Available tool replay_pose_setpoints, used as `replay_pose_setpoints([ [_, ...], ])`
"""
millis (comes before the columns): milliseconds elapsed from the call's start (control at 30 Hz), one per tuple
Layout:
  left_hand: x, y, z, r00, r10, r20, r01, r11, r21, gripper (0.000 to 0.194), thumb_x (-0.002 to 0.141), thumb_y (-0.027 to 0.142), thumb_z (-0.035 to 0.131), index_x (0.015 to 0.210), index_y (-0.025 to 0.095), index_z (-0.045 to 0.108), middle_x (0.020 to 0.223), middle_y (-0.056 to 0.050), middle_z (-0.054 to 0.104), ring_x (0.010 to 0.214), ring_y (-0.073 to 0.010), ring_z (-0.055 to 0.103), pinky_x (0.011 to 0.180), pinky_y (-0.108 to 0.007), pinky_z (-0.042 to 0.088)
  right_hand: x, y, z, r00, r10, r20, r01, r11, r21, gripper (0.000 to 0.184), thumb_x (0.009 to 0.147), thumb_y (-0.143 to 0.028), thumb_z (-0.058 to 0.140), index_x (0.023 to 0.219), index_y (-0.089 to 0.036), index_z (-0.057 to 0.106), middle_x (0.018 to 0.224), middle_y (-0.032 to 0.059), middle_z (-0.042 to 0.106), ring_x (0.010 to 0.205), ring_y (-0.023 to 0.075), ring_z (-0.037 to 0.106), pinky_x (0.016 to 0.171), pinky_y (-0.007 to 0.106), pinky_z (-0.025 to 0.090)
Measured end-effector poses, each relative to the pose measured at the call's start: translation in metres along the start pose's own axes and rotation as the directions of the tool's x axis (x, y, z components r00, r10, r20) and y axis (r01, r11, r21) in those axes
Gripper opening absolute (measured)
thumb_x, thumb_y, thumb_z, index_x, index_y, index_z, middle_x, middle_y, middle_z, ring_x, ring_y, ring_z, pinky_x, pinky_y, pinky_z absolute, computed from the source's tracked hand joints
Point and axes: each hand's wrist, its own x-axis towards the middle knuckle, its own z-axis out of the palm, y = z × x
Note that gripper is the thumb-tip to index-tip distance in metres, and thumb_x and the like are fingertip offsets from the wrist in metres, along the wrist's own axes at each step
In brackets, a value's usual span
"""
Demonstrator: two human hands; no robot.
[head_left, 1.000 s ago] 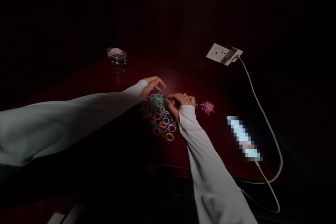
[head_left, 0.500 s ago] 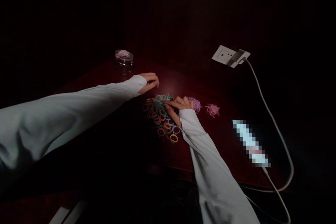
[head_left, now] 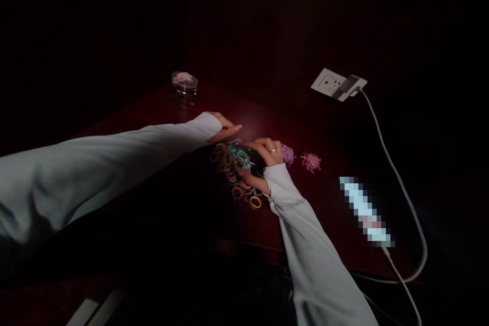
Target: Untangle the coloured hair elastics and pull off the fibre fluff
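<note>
Far L, nr the bottom edge, two flat pale strips (head_left: 83, 311). Then a round clear plastic tub w/ pink-and-white decorated top (head_left: 184, 84), at the back of the dark red table (head_left: 255, 119). Person's L hand (head_left: 225, 127), pale grey sleeve, is by the far edge of the heap of multicoloured ring-shaped bands (head_left: 231, 176); fingers partly hidden, can't tell if they pinch anything. R hand (head_left: 240, 157) is over the heap's R side, thumb & index spread wide w/ green bands b/w them; contact unclear. Just beside: purple stringy bundle (head_left: 289, 155), then pink stringy bundle (head_left: 311, 162).
</note>
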Motion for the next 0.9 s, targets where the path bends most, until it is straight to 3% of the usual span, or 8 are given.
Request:
replay_pose_setpoints([
  [100,-0.001,0.003,-0.001,0.999,-0.029,0.031,0.026,0.995,0.096,0.055,0.101,0.053,0.04,0.079,0.021,0.079,0.065,-0.003,0.067,0.064,-0.0161,0.056,0.063,-0.026,0.034,-0.001,-0.002,0.003,0.997,-0.06,0.046,0.058,0.997,0.042,0.065,0.081,-0.044,0.078,0.143,-0.033,0.06,0.145,0.0079,0.055,0.131,0.0311,0.047,0.112,0.05,0.041],
  [200,0.0,0.003,0.001,0.999,-0.032,0.026,0.029,0.994,0.106,0.056,0.101,0.054,0.04,0.075,0.021,0.078,0.064,-0.003,0.066,0.063,-0.0158,0.055,0.063,-0.026,0.034,-0.002,-0.002,0.005,0.987,-0.091,0.132,0.081,0.993,0.082,0.066,0.08,-0.042,0.078,0.143,-0.034,0.06,0.15,0.0059,0.054,0.135,0.0297,0.048,0.115,0.05,0.042],
  [400,0.001,0.001,0.005,0.999,-0.04,0.025,0.037,0.993,0.113,0.057,0.1,0.057,0.04,0.076,0.022,0.078,0.061,-0.002,0.064,0.059,-0.0153,0.05,0.06,-0.027,0.031,0.0,0.005,0.008,0.985,-0.076,0.152,0.052,0.986,0.158,0.052,0.084,-0.037,0.077,0.134,-0.031,0.067,0.136,0.0044,0.067,0.123,0.0241,0.059,0.11,0.042,0.047],
  [667,0.001,0.003,0.006,0.999,0.0,0.051,-0.004,0.996,0.086,0.058,0.099,0.057,0.038,0.073,0.021,0.075,0.062,-0.002,0.064,0.06,-0.0148,0.05,0.061,-0.026,0.031,0.005,0.013,0.015,0.994,-0.014,0.106,-0.007,0.98,0.201,0.026,0.092,-0.037,0.069,0.116,-0.028,0.075,0.122,0.0063,0.074,0.112,0.0225,0.066,0.105,0.038,0.049],
  [900,-0.003,0.011,0.003,0.997,0.022,0.077,-0.024,1.0,0.019,0.055,0.099,0.054,0.039,0.072,0.02,0.073,0.065,-0.002,0.069,0.064,-0.0156,0.056,0.063,-0.026,0.033,0.007,0.015,0.014,0.991,0.132,0.029,-0.135,0.953,0.27,0.019,0.093,-0.034,0.065,0.104,-0.024,0.077,0.101,0.0055,0.077,0.092,0.0203,0.07,0.088,0.034,0.054],
])
